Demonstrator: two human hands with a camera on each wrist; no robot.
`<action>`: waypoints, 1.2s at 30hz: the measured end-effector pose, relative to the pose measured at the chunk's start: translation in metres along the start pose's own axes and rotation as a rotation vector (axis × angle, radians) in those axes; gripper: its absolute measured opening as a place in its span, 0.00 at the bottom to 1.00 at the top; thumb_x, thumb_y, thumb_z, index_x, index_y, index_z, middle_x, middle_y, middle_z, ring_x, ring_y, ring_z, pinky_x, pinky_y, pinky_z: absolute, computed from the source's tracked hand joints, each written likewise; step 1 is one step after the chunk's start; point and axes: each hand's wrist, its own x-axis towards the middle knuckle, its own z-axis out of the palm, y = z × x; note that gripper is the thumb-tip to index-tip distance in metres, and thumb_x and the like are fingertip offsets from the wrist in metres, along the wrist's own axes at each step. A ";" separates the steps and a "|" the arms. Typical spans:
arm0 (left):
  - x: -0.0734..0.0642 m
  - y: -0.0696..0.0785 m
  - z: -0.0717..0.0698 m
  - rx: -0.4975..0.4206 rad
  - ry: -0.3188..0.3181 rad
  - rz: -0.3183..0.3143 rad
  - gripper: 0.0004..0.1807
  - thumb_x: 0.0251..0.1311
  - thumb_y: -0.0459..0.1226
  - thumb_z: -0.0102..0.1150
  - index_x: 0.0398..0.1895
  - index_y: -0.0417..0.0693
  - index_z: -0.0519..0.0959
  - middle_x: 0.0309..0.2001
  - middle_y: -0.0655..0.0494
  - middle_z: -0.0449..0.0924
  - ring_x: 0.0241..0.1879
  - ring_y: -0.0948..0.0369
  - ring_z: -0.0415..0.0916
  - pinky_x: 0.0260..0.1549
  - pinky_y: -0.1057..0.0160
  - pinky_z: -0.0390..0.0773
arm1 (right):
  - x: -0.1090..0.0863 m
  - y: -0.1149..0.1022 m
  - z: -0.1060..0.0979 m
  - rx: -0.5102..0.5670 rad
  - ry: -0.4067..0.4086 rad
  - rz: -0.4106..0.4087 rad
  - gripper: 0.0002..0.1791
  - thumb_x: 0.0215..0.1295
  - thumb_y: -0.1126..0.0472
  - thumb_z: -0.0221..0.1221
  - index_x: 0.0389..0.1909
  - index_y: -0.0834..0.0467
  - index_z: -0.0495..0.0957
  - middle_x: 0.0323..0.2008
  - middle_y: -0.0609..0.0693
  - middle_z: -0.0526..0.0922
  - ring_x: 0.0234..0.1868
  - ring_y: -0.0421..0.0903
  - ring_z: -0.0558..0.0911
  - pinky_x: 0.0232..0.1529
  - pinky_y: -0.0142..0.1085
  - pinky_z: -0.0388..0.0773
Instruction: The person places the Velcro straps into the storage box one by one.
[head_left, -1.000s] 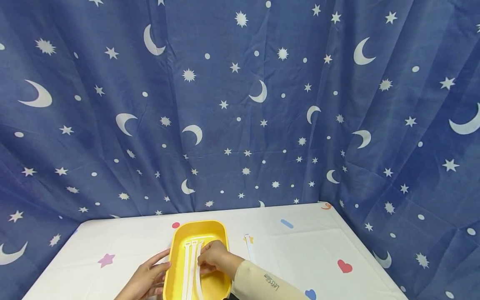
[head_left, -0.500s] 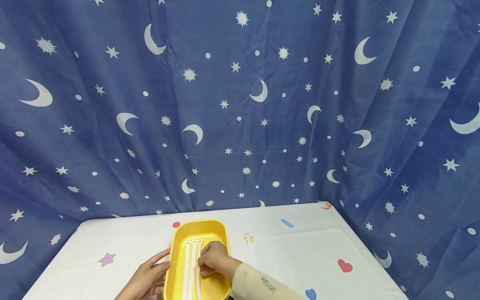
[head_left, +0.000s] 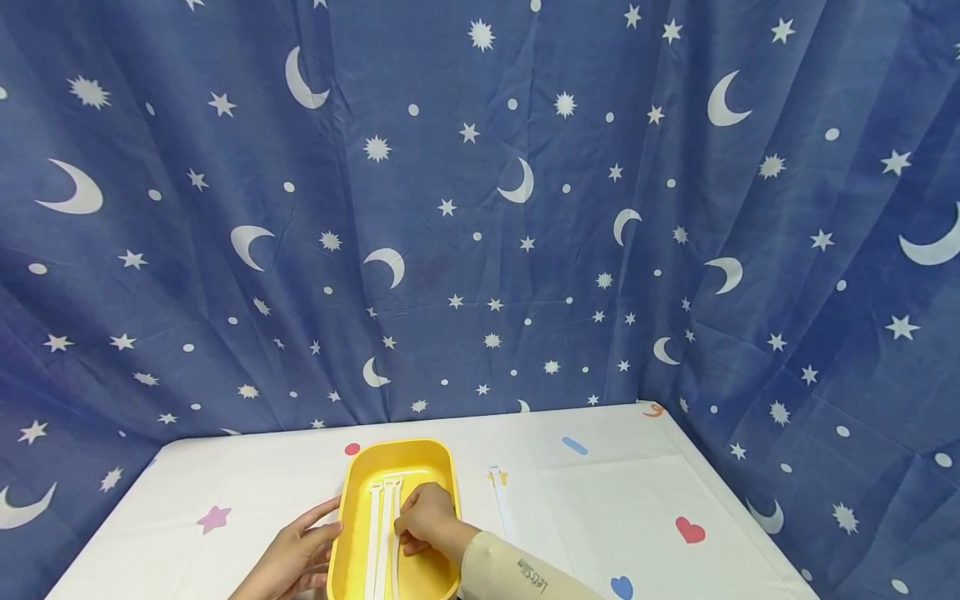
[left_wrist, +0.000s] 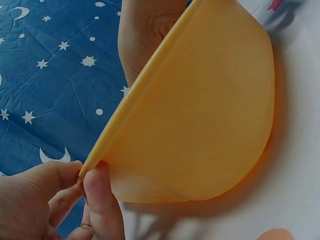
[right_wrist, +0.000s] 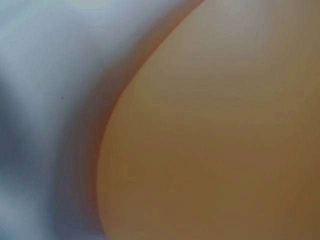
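Observation:
A yellow plastic tray lies on the table in the head view. Inside it, two white straps with slotted heads, a left strap and a middle strap, lie side by side lengthwise. My right hand reaches over the tray's right wall and pinches a third white strap close beside them, turned partly on edge. My left hand pinches the tray's left rim between thumb and finger, as the left wrist view also shows. Only the tray's blurred yellow wall fills the right wrist view.
Another white strap lies on the white patterned tablecloth right of the tray, partly behind my right forearm. A blue curtain with moons and stars hangs behind the table.
The third strap has shifted slightly left, nearer the middle one, and its lower part has swung left and turned more on edge. My left hand and the tray have stayed put.

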 end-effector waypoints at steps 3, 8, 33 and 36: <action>0.000 0.000 0.000 -0.005 -0.002 0.001 0.41 0.69 0.45 0.56 0.76 0.36 0.50 0.39 0.50 0.85 0.36 0.53 0.86 0.30 0.58 0.88 | 0.002 0.003 0.002 -0.023 0.021 -0.014 0.15 0.43 0.81 0.63 0.19 0.59 0.72 0.11 0.52 0.77 0.09 0.38 0.73 0.14 0.35 0.82; 0.000 0.000 0.000 -0.010 -0.009 0.004 0.41 0.69 0.45 0.56 0.76 0.36 0.50 0.40 0.50 0.85 0.37 0.53 0.86 0.31 0.57 0.88 | 0.005 0.007 0.005 -0.044 0.054 -0.034 0.16 0.40 0.82 0.63 0.17 0.59 0.71 0.09 0.51 0.75 0.07 0.38 0.71 0.12 0.34 0.80; 0.002 -0.002 0.001 -0.042 -0.011 0.004 0.41 0.70 0.44 0.56 0.76 0.35 0.49 0.41 0.49 0.85 0.37 0.52 0.86 0.29 0.59 0.88 | -0.004 -0.051 -0.042 0.067 -0.070 0.027 0.07 0.58 0.66 0.67 0.29 0.63 0.78 0.28 0.52 0.80 0.24 0.43 0.80 0.31 0.39 0.88; 0.002 -0.002 0.000 -0.048 -0.014 0.004 0.41 0.70 0.43 0.56 0.76 0.35 0.48 0.42 0.48 0.86 0.37 0.51 0.86 0.29 0.58 0.88 | 0.001 -0.056 -0.061 0.077 -0.058 0.038 0.07 0.60 0.65 0.66 0.33 0.64 0.78 0.30 0.54 0.81 0.26 0.44 0.80 0.32 0.38 0.88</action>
